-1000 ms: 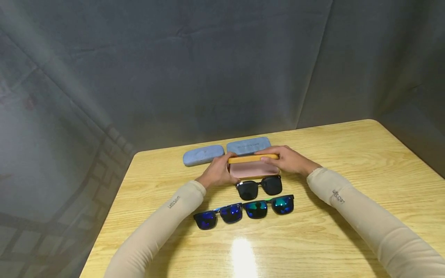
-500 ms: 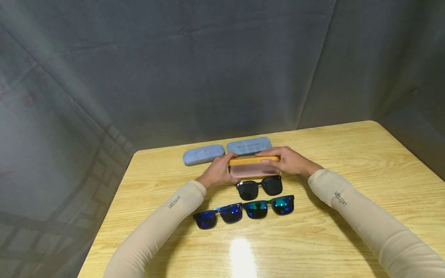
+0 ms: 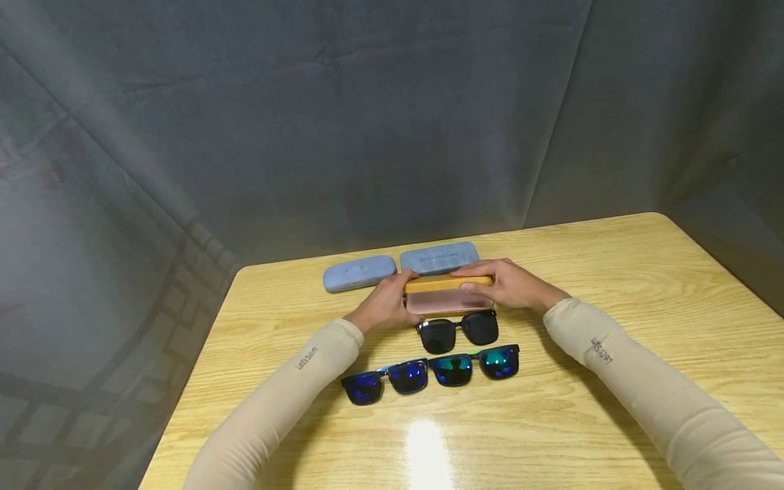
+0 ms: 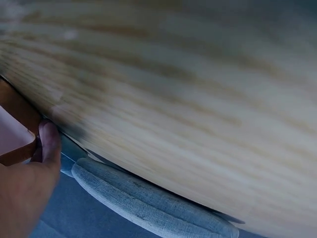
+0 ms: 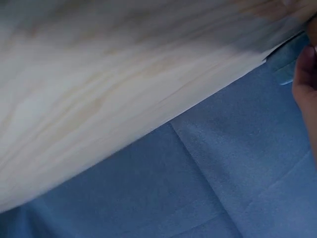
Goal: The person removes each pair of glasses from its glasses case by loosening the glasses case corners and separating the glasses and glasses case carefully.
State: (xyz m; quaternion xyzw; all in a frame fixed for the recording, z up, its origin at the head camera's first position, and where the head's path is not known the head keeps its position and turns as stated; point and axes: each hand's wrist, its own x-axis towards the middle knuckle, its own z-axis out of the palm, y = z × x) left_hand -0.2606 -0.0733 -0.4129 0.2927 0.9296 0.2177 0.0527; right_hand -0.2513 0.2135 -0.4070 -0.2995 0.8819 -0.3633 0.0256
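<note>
Both hands are on an orange glasses case (image 3: pixel 422 284) with a pink lining (image 3: pixel 447 302), its lid raised part way. My left hand (image 3: pixel 384 301) grips the left end, index finger up at the lid and thumb low near the front. At the right end, my right hand (image 3: pixel 513 284) holds the lid, thumb on its front face and fingers behind. Black sunglasses (image 3: pixel 437 336) lie just in front of the case. In the left wrist view, a fingertip presses the corner of the brown-looking case (image 4: pixel 22 109). The right wrist view catches only part of the right hand (image 5: pixel 305 84).
Behind the case lie a light blue glasses case (image 3: pixel 359 273) and a wider blue one (image 3: pixel 437 256). Nearer me are blue-lensed sunglasses (image 3: pixel 407 376) and green-blue mirrored sunglasses (image 3: pixel 452 369), side by side on the wooden table (image 3: pixel 600 408). A grey curtain (image 3: pixel 367 136) hangs beyond the table.
The lid has tipped slightly down toward me, so its orange front shows taller and less pink lining is visible. Both hands keep their hold; the sunglasses stay where they were.
</note>
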